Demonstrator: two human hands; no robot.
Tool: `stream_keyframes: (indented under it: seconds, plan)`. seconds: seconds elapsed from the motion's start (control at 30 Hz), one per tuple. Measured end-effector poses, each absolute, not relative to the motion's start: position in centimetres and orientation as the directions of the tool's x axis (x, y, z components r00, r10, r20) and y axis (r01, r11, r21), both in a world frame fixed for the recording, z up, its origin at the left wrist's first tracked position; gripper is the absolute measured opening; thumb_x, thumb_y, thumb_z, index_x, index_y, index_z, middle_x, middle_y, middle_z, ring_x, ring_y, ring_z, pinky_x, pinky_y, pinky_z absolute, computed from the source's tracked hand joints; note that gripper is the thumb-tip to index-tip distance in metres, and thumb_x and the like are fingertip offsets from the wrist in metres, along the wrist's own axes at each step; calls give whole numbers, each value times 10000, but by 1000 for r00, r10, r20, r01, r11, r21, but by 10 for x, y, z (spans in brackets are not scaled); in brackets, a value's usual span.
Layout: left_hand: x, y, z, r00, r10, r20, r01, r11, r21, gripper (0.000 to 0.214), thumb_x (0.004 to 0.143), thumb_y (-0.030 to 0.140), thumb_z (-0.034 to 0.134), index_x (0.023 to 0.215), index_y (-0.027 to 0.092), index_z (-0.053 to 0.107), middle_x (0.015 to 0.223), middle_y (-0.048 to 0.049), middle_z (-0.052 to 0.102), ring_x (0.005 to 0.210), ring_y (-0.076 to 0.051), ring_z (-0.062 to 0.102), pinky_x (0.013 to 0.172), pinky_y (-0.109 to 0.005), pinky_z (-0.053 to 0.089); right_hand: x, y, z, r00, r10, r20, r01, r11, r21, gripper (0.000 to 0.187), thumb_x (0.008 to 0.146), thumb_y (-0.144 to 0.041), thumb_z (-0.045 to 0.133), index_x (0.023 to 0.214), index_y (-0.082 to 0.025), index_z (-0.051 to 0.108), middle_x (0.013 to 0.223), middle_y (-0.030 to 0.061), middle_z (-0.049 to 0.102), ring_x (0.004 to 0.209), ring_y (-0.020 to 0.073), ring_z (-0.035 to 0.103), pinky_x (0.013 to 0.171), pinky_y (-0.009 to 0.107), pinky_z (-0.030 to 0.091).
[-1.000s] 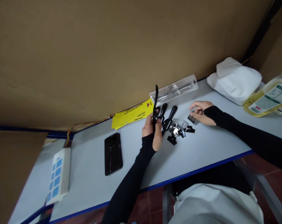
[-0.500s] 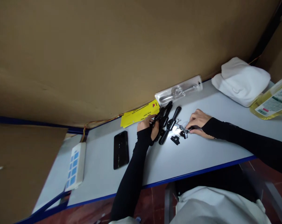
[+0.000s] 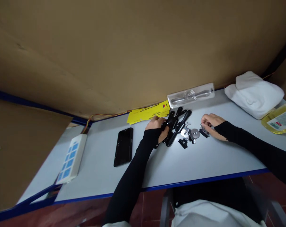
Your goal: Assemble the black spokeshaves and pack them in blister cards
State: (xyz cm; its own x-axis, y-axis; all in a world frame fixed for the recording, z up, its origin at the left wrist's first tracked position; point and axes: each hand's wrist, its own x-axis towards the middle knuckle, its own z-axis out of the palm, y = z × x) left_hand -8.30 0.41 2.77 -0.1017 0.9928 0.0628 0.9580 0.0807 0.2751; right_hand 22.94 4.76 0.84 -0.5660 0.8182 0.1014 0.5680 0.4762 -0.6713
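Note:
My left hand point(image 3: 157, 126) is closed on a black spokeshave point(image 3: 172, 120) in a bunch of several alike; the fingertips are partly hidden. Beside them another black spokeshave body point(image 3: 180, 126) lies slantwise. My right hand point(image 3: 212, 124) pinches a small shiny metal piece, too small to name, just over a black spokeshave cap point(image 3: 204, 132). Between the hands are loose silver parts: a flat metal blade point(image 3: 195, 134), screws point(image 3: 187, 125) and another black cap point(image 3: 183, 143).
Yellow cards point(image 3: 147, 114) and a clear plastic package point(image 3: 191, 95) lie along the back wall. A black phone point(image 3: 123, 147) and a white power strip point(image 3: 72, 159) are at left. At right are a white cloth bundle point(image 3: 255, 94) and a bottle of yellow liquid point(image 3: 279, 118).
My right hand has moved right, away from the pile of metal parts, and a black cap now shows under its fingers. My left hand stays at the spokeshaves. The view has shifted slightly.

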Motion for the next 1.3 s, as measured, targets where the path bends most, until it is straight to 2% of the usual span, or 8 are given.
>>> stream_keyframes:
  seconds: [0.17,0.3,0.47,0.57,0.73,0.9,1.1,1.3]
  plan:
    - [-89,5,28,-7,1000,16,953,2,302,336,803,329,668,1096,215,787,1042,-71,745,888,-245,726,924,-387,579,231,52,17,-464,885,38,594,343,-728,109,990,-358,495,946,-261,474,771,-33,760,574,146,569,629,278,405]
    - [-93,5,21,-20,999,38,944,7,331,399,828,406,670,1161,205,759,1045,-80,752,889,-265,716,910,-413,577,244,76,16,-369,929,30,691,296,-660,86,942,-316,463,885,-252,467,705,-29,730,595,150,618,645,264,431]
    - [-86,2,20,16,959,282,942,-110,318,448,865,440,662,1196,151,753,1111,-167,726,1096,-368,628,1003,-482,530,262,100,14,-290,957,31,828,267,-493,161,878,-297,492,732,-235,467,648,-6,603,612,155,514,640,276,383]
    - [-71,-4,23,122,918,378,909,-256,330,429,855,422,693,1177,148,758,1098,-166,714,1095,-362,587,1040,-477,510,263,106,15,-298,955,15,867,277,-415,171,838,-283,532,692,-229,464,651,-11,569,614,147,462,628,277,353]
    - [-47,-15,18,259,928,269,894,-336,297,388,844,372,736,1175,171,749,1097,-145,695,1096,-342,579,1003,-440,533,261,108,8,-289,957,30,888,280,-365,182,833,-311,573,704,-230,473,621,-26,522,579,139,416,619,286,332]
    - [-42,-13,13,202,971,124,938,-228,261,360,847,269,712,1205,227,719,1146,-120,662,1122,-309,601,914,-400,564,269,107,2,-310,950,48,861,302,-409,209,879,-387,564,752,-235,499,584,-34,511,548,137,434,617,284,356]
    - [-42,-12,10,190,973,134,932,-222,287,308,876,282,686,1176,225,722,1109,-126,662,1097,-319,613,936,-433,563,280,108,0,-332,942,49,820,314,-478,246,883,-468,587,803,-237,553,614,-29,570,565,147,495,621,285,391]
    - [-42,-13,12,144,980,141,927,-183,327,280,883,267,674,1159,248,718,1128,-115,644,1118,-301,610,957,-427,564,278,110,-2,-318,948,15,822,283,-494,209,884,-441,615,854,-237,582,607,-40,556,545,146,481,607,293,380]
